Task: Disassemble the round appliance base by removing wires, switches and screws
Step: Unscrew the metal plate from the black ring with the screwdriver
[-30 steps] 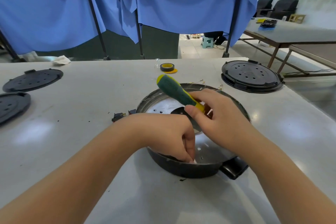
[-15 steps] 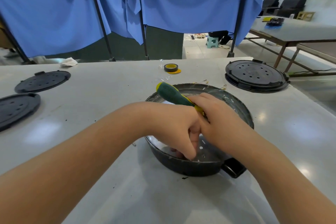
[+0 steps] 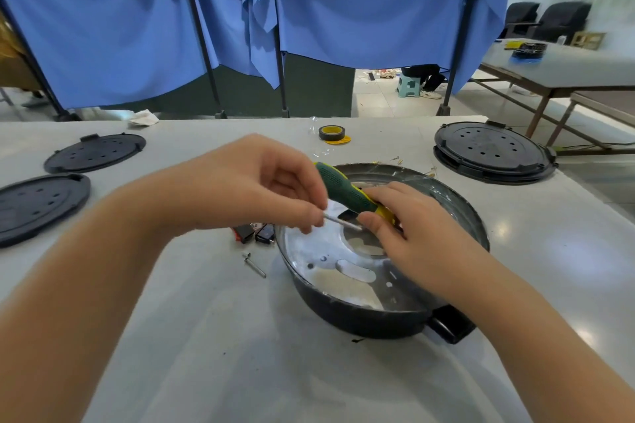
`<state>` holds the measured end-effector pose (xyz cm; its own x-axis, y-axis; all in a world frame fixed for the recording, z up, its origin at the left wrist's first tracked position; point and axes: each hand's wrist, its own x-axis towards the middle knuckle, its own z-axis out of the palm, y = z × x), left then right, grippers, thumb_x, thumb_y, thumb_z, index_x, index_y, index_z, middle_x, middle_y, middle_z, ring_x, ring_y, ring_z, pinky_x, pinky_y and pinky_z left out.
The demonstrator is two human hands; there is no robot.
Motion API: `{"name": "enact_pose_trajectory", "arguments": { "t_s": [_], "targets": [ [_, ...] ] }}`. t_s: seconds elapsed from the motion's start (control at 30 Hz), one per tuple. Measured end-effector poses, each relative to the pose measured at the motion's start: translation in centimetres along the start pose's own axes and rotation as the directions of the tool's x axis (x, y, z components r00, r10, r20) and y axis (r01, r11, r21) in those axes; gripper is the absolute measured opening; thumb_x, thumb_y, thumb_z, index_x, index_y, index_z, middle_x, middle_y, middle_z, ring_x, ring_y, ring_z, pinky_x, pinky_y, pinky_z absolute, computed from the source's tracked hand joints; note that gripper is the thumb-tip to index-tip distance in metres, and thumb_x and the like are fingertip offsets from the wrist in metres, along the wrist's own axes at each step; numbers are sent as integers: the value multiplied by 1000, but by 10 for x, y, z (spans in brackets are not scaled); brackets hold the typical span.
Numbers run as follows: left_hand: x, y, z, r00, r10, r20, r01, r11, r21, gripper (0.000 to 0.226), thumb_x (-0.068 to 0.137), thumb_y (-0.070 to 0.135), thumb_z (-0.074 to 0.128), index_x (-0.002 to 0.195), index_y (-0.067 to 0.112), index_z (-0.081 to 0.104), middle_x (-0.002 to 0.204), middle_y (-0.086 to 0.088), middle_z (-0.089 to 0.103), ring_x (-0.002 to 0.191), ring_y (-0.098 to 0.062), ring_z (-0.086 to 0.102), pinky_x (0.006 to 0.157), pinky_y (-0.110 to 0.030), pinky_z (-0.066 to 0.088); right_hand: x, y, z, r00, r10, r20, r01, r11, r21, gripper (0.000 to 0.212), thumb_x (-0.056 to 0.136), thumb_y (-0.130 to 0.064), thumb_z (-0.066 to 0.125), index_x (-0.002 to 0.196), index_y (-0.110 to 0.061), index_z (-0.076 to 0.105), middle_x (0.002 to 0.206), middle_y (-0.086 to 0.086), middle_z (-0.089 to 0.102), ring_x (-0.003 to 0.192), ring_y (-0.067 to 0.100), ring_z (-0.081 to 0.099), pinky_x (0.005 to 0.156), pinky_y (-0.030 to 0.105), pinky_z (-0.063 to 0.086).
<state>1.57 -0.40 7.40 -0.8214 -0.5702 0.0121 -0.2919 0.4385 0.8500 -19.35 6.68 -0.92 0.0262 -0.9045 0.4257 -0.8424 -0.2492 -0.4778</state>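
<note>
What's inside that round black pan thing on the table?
Inside the round base lies a silvery metal plate with holes and slots. The right hand, gripping a screwdriver, covers part of it; no wires show.

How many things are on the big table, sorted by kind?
Round black covers: 3
Round appliance base: 1
Screwdriver: 1
Tape roll: 1
Small black switch parts: 2
Loose metal pin: 1
White rag: 1
Total: 10
</note>
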Motion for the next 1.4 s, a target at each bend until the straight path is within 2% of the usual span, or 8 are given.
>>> {"name": "enact_pose_trajectory", "arguments": {
  "t_s": [0.1,0.27,0.37,0.63,0.9,1.03,1.13,1.4],
  "targets": [
    [-19,-29,-11,985,8,-174,-33,989,-142,12,65,12,75,75,19,73,72,-5,73,65,-13,68,63,-20,53,1,1,0,1000,-3,-9,3,1000,3,23,95,-30,50,116,-28,60,92,-20,50,85,3,49,76,23,43],
    [-20,-85,-3,881,-195,-430,-1,910,-415,18,68,2,59,62,16,71,57,-4,61,53,-14,55,53,-18,49,1,2,1,1000,7,-27,-7,1000,-1,23,95,-30,50,116,-29,59,88,-25,48,85,-8,48,69,9,34],
    [-14,-111,7,836,-246,-490,114,952,-283,38,80,-10,53,58,17,68,52,1,57,50,-13,49,51,-16,43,1,2,0,999,4,-39,-5,1000,-11,24,95,-30,50,117,-29,58,88,-27,49,84,-11,48,67,7,34],
    [-8,-135,23,862,-202,-466,301,942,149,21,79,4,58,72,21,67,60,8,64,47,-1,50,49,-11,39,-3,-3,-4,1000,3,5,-3,1000,12,18,93,-29,55,105,-40,47,82,-45,52,72,-5,53,52,14,34],
    [-8,-141,29,874,22,-485,217,876,432,21,79,17,66,71,35,58,66,12,54,65,-2,52,58,-18,35,0,-22,-20,985,-3,175,10,999,-36,23,79,-53,52,91,-33,56,75,-9,57,70,7,52,61,29,45],
    [-9,-134,33,882,65,-466,166,884,437,27,79,17,66,67,38,53,71,10,56,64,-8,54,63,-27,44,-9,-28,-33,949,35,312,4,992,-124,58,55,-80,56,84,-30,53,76,-8,56,70,8,53,62,31,46],
    [-12,-127,39,914,23,-405,148,911,385,12,71,29,61,61,33,57,66,9,62,58,-11,57,59,-28,47,-25,-24,-41,911,83,405,16,972,-236,65,44,-86,60,82,-34,49,76,-7,55,72,7,52,63,31,47],
    [-14,-112,51,954,-24,-299,105,960,259,12,65,25,53,53,25,55,49,8,53,50,-5,47,50,-22,36,-42,-21,-30,917,1,399,86,976,-199,34,71,-46,67,67,-17,51,66,-2,55,65,13,52,60,40,46]
  ]
}}
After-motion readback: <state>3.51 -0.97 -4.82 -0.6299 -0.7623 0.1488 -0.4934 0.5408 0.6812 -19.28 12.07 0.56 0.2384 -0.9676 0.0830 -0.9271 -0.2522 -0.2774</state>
